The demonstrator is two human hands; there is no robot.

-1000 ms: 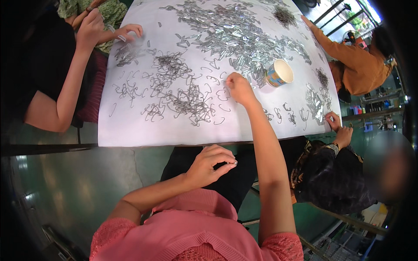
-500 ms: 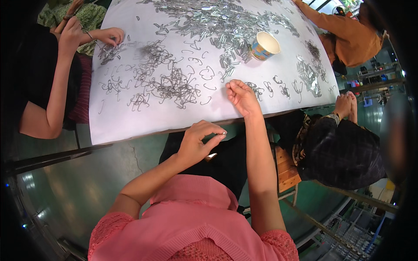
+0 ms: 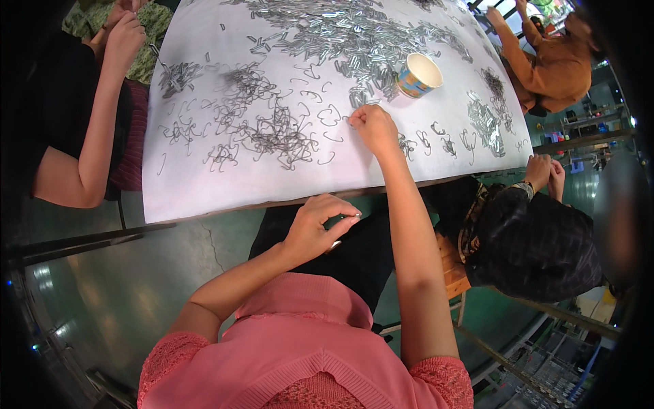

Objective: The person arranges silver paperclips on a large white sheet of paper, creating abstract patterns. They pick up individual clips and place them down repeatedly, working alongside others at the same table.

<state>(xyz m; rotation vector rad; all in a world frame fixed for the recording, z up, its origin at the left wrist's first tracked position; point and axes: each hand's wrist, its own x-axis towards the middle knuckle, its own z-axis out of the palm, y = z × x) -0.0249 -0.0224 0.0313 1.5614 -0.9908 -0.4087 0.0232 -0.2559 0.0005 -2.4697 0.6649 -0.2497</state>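
My left hand (image 3: 317,228) is just off the table's near edge, over my lap, with thumb and forefinger pinched together. A small shiny bit shows at its fingertips, too small to name. My right hand (image 3: 376,129) is over the table with its fingers closed in a pinch. A tiny grey bit shows at those fingertips, its kind unclear. They are between a tangled pile of bent wire hooks (image 3: 279,133) and the lower end of a heap of flat silvery metal clips (image 3: 361,92).
A paper cup (image 3: 419,75) stands right of the heap on the white-covered table (image 3: 225,201). Smaller groups of wire hooks (image 3: 448,144) and clips (image 3: 485,126) lie to the right. Co-workers sit at left, right and far right; a wooden stool (image 3: 454,269) is beside me.
My right hand has moved a little up the table, its fingers now pointing to the left. The left hand has barely shifted. The left co-worker's hand has lifted away from the small clip pile.
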